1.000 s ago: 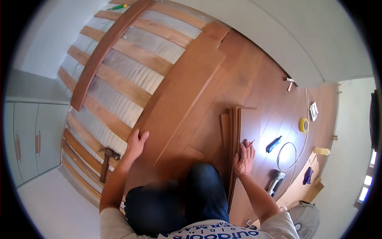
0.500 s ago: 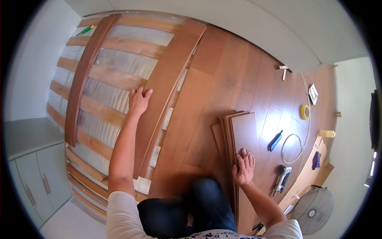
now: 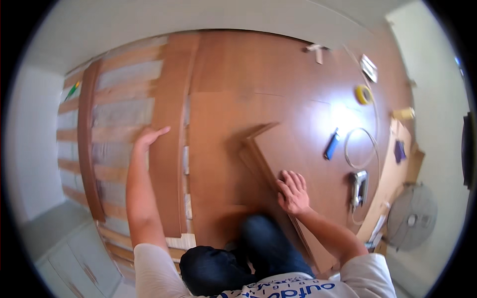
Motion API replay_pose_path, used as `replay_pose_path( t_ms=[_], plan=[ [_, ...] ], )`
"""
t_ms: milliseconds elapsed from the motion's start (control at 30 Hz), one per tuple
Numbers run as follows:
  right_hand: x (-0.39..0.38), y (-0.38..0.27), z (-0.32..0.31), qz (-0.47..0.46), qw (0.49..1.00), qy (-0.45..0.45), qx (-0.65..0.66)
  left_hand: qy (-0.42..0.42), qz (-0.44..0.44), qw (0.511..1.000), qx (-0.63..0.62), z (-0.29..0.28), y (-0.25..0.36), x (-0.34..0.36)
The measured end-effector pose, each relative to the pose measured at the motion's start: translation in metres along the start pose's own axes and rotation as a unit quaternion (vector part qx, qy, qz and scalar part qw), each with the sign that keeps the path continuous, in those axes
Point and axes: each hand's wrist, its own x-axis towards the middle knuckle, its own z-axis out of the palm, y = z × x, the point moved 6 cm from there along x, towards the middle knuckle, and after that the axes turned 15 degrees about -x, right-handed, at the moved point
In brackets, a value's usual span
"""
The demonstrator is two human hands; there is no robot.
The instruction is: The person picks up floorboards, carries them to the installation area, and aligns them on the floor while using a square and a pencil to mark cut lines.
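My left hand [image 3: 150, 137] is at the left edge of a loose brown floorboard [image 3: 169, 164], one digit stretched over its top and the others partly hidden at the edge; it grips the board there. This board lies across the wooden battens, with a narrow gap to the laid floor on its right. My right hand [image 3: 293, 192] rests on the top of a stack of floorboards [image 3: 271, 149], fingers bent and close together. A small dark tip shows by its fingers, too blurred to name.
Another narrow board [image 3: 88, 144] lies across the battens [image 3: 117, 135] at left, near a green-and-yellow screwdriver [image 3: 73, 90]. On the laid floor [image 3: 223, 64] are a blue cutter [image 3: 332, 144], yellow tape [image 3: 363, 94], a nail gun [image 3: 358, 189] and its looped hose [image 3: 348, 154]. A fan [image 3: 411, 220] stands at right.
My view has turned, so the boards stand more upright in it. The top boards of the stack look swung aslant under my right hand. My left hand stays at the loose board's edge.
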Motion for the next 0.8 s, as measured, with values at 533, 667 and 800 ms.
replay_pose_path(
  t_ms=[533,667,800],
  plan=[
    [-0.014,0.020,-0.011,0.014,1.000,0.006,0.025,0.219,0.051,0.970,0.095,0.022,0.065,-0.279],
    [0.002,0.010,-0.021,0.017,0.998,0.009,0.055,0.217,0.088,0.966,0.108,0.005,0.074,-0.453],
    [-0.030,0.014,-0.067,0.028,0.995,-0.085,0.051,0.167,0.043,0.978,0.115,0.058,0.090,-0.594]
  ],
)
